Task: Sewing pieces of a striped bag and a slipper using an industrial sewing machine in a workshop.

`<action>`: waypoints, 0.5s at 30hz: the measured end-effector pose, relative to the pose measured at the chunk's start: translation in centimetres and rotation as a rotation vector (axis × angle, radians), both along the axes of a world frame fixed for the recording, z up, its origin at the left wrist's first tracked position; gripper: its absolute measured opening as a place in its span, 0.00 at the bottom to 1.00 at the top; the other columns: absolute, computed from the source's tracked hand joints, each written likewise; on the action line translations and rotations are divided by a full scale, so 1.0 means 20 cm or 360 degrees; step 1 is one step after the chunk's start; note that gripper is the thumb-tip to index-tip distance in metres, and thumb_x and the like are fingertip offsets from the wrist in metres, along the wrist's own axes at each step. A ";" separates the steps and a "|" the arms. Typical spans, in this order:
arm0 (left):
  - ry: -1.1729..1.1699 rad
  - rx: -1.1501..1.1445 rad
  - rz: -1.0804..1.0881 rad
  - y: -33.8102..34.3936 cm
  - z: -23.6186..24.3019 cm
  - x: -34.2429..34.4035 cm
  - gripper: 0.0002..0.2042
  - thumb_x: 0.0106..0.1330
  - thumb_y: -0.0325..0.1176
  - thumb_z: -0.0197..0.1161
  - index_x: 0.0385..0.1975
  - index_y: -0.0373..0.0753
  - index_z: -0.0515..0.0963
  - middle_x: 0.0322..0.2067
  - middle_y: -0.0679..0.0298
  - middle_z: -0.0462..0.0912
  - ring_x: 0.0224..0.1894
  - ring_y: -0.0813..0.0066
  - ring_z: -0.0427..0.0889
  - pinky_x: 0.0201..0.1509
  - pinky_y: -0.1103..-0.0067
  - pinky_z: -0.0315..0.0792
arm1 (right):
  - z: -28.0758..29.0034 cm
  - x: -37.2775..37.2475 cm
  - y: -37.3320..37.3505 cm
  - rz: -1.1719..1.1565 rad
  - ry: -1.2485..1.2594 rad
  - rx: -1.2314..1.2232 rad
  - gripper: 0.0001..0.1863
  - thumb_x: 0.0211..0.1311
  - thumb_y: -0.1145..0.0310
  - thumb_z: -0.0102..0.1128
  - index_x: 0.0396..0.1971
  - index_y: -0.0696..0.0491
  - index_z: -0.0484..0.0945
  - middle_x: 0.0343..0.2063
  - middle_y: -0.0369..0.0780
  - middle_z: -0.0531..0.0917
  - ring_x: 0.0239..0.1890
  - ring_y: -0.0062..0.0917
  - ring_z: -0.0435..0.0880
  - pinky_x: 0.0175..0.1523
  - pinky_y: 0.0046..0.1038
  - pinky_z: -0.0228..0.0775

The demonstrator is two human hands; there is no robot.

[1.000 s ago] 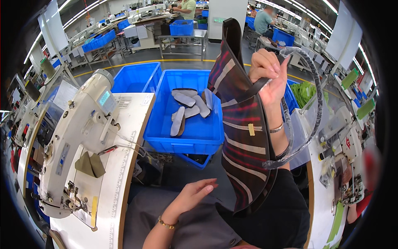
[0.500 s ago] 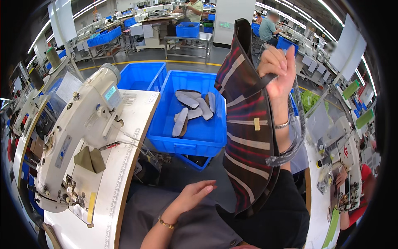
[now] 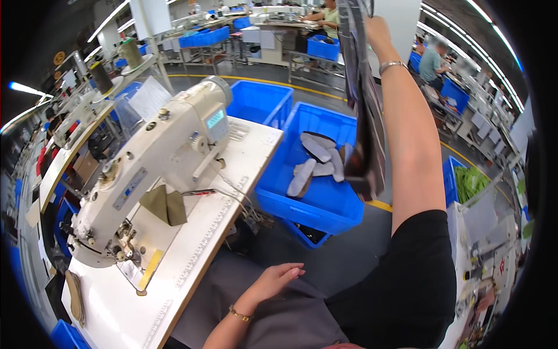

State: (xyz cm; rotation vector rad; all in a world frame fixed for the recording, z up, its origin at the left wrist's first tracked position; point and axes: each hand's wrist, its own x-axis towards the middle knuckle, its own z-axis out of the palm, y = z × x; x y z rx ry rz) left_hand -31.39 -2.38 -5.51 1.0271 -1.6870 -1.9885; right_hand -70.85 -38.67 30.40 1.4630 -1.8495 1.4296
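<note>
Apparently, the right hand (image 3: 378,34) grips a dark bag (image 3: 370,142) near its top, fingers hidden, raised before the right side of a blue bin (image 3: 314,216). Likely light and floppy, it suits a top-edge hold. The left hand (image 3: 278,282) rests loosely open, empty.

We see dark brown with paler greyish streaks on the bag (image 3: 367,145), bright blue on the crate (image 3: 337,203) and pale grey, dark-edged faces on the padded pieces (image 3: 318,150). Our sewing machine (image 3: 148,152) is off-white with a turquoise screen (image 3: 215,119), our table (image 3: 250,154) white with dark ruler marks (image 3: 212,232), the folded cloth (image 3: 164,206) olive green. We find plain black on the sleeve (image 3: 421,256) and a yellow line (image 3: 381,206) across the grey floor (image 3: 340,250).
</note>
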 end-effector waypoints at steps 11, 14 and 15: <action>0.0071 0.0362 0.0535 0.22 -0.21 0.27 0.22 0.78 0.42 0.52 0.63 0.33 0.71 0.54 0.60 0.82 0.55 0.75 0.79 0.59 0.80 0.71 | 0.03 0.28 -0.31 0.1288 -0.1835 -0.1612 0.13 0.62 0.70 0.62 0.27 0.65 0.74 0.23 0.44 0.80 0.19 0.27 0.79 0.32 0.28 0.86; 0.0090 0.0463 0.0512 0.27 -0.25 0.25 0.22 0.76 0.39 0.56 0.63 0.32 0.72 0.53 0.59 0.83 0.55 0.77 0.79 0.60 0.81 0.71 | -0.54 0.39 -0.42 0.0986 -0.1696 -0.1021 0.12 0.62 0.61 0.66 0.25 0.53 0.81 0.21 0.35 0.83 0.16 0.19 0.76 0.20 0.20 0.65; 0.0078 0.0478 0.0525 0.29 -0.25 0.26 0.22 0.75 0.38 0.58 0.62 0.31 0.72 0.53 0.59 0.83 0.55 0.77 0.79 0.60 0.82 0.71 | -0.75 0.52 -0.38 0.0923 -0.1617 -0.0745 0.12 0.61 0.59 0.69 0.25 0.52 0.81 0.20 0.34 0.82 0.15 0.18 0.75 0.20 0.19 0.65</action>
